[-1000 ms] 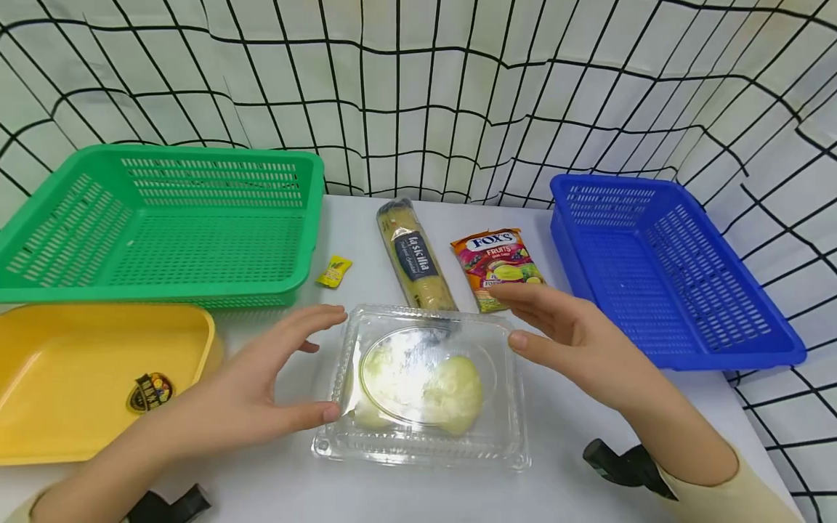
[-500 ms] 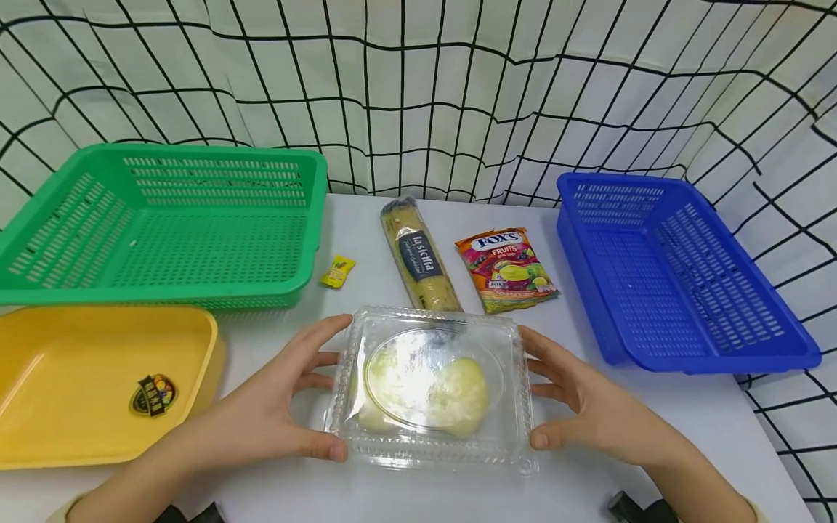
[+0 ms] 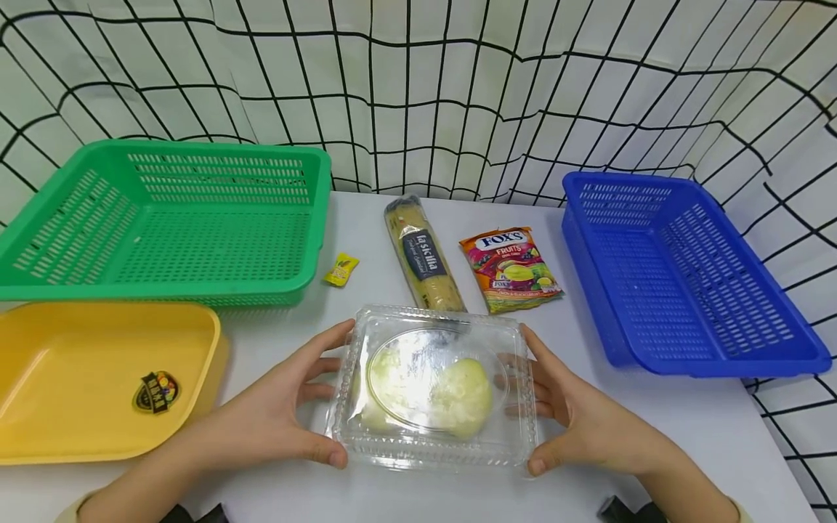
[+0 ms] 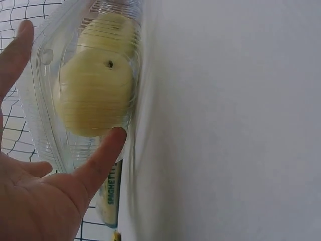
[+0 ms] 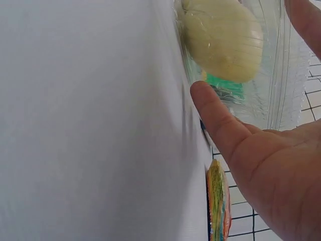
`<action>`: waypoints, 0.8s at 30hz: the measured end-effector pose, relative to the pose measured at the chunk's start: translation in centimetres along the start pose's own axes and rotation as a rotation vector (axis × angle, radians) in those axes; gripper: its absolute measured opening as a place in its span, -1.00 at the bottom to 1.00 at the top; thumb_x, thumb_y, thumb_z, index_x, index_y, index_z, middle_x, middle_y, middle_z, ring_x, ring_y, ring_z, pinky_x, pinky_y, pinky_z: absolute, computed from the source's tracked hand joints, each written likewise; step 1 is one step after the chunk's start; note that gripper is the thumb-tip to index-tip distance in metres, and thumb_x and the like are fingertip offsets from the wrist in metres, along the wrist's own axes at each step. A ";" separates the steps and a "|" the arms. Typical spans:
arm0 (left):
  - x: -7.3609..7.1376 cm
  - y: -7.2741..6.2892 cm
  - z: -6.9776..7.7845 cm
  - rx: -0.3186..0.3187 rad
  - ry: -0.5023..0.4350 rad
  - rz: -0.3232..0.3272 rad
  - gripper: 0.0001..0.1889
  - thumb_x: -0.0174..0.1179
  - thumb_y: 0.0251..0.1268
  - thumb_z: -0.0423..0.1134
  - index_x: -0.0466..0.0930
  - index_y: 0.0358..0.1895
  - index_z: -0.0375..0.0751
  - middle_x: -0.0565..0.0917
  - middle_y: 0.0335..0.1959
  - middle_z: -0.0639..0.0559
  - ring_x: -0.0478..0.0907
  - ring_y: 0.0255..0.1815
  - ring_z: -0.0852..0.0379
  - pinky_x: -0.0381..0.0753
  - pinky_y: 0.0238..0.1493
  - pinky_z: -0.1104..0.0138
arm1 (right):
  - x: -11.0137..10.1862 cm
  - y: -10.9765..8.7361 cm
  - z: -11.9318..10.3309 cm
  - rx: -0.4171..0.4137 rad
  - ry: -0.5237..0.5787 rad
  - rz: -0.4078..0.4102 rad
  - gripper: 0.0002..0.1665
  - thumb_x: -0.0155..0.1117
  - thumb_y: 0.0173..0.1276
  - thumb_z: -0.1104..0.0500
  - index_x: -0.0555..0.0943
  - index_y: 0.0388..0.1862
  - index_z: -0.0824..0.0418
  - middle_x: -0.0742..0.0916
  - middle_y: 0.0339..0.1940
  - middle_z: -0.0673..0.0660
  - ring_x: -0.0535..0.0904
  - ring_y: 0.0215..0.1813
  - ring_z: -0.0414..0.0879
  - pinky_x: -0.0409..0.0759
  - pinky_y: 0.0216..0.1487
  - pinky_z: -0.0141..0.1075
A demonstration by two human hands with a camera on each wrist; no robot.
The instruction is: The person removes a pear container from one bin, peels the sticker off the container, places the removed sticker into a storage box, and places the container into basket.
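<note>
A clear plastic clamshell box [image 3: 451,456] lies on the white table in front of me. Two pale yellow-green round fruits [image 3: 461,396] show through its lid. Along its left side is my left hand [image 3: 268,410], fingers spread, thumb at the near left corner. My right hand [image 3: 582,414] flanks the other end, thumb low by the near right corner. Some right fingers appear through the clear plastic. In the left wrist view the straight left thumb [image 4: 103,158] overlaps the box wall. The right thumb [image 5: 215,110] likewise extends straight beside the box. Firm contact is hard to judge.
Behind the box lie a spaghetti pack [image 3: 423,254], a Fox's candy bag [image 3: 512,269] and a small yellow wrapped sweet [image 3: 341,269]. A green basket [image 3: 157,292] and yellow tub [image 3: 65,363] with a black badge [image 3: 155,392] stand left, a blue basket [image 3: 726,367] right. Black wire mesh borders the table.
Both hands have closed in on the box's sides. The right hand came down from above the far right corner to the right side. The box stays about where it was.
</note>
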State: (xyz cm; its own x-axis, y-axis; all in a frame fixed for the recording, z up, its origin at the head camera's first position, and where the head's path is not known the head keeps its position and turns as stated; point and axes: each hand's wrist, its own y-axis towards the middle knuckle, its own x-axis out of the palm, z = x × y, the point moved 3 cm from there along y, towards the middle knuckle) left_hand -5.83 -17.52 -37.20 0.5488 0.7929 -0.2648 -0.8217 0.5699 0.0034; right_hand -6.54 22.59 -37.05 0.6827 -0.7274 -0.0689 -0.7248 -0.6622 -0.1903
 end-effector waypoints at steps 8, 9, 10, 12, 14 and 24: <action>0.1 0.0 -0.2 0.002 -0.139 -0.033 0.38 0.75 0.03 -0.35 -0.07 0.82 0.20 0.09 0.74 -0.11 0.35 0.60 -0.06 0.61 0.39 0.28 | 0.3 0.0 0.0 -0.043 0.021 0.001 0.75 0.75 0.14 0.36 -0.39 0.85 -0.23 0.12 0.78 0.44 0.31 0.69 0.18 0.50 0.52 -0.27; 0.1 0.0 -0.3 0.007 -0.144 -0.033 0.38 0.75 0.03 -0.36 -0.07 0.82 0.19 0.09 0.75 -0.11 0.36 0.60 0.01 0.61 0.39 0.29 | 0.4 0.0 -0.1 -0.050 0.032 -0.003 0.74 0.74 0.15 0.36 -0.40 0.85 -0.19 0.11 0.78 0.45 0.33 0.68 0.17 0.50 0.51 -0.25; 0.0 0.0 -0.3 0.013 -0.145 -0.031 0.38 0.75 0.02 -0.36 -0.06 0.82 0.18 0.10 0.74 -0.11 0.37 0.59 0.07 0.61 0.39 0.29 | 0.4 0.0 0.0 -0.048 0.046 -0.006 0.74 0.74 0.15 0.37 -0.40 0.85 -0.18 0.11 0.78 0.45 0.35 0.67 0.14 0.50 0.51 -0.24; 0.0 0.0 -0.3 0.023 -0.142 -0.024 0.38 0.76 0.01 -0.36 -0.05 0.82 0.16 0.11 0.74 -0.12 0.38 0.57 0.15 0.60 0.39 0.30 | 0.5 0.0 -0.1 -0.055 0.068 -0.012 0.72 0.72 0.17 0.38 -0.41 0.85 -0.13 0.11 0.78 0.47 0.39 0.65 0.10 0.51 0.51 -0.22; 0.0 0.1 -0.3 0.036 -0.140 -0.020 0.37 0.76 0.00 -0.37 -0.03 0.82 0.13 0.13 0.74 -0.14 0.39 0.56 0.15 0.60 0.39 0.30 | 0.5 -0.1 -0.1 -0.067 0.084 -0.016 0.70 0.71 0.19 0.38 -0.40 0.85 -0.09 0.12 0.77 0.49 0.44 0.62 0.07 0.53 0.49 -0.21; 0.5 0.1 -0.6 0.100 -0.173 -0.006 0.32 0.73 0.03 -0.44 0.01 0.81 -0.01 0.14 0.72 -0.24 0.40 0.57 0.07 0.59 0.41 0.28 | 0.3 -0.3 -0.4 -0.121 0.087 -0.035 0.61 0.68 0.23 0.38 -0.31 0.87 -0.03 0.20 0.72 0.54 0.46 0.61 -0.05 0.57 0.46 -0.13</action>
State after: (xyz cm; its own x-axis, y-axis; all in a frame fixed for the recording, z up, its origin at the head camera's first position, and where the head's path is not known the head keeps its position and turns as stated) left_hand -5.77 -17.20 -37.95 0.5786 0.8099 -0.0957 -0.8040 0.5862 0.1001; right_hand -6.17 22.54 -36.57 0.7009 -0.7129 0.0222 -0.7102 -0.7004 -0.0712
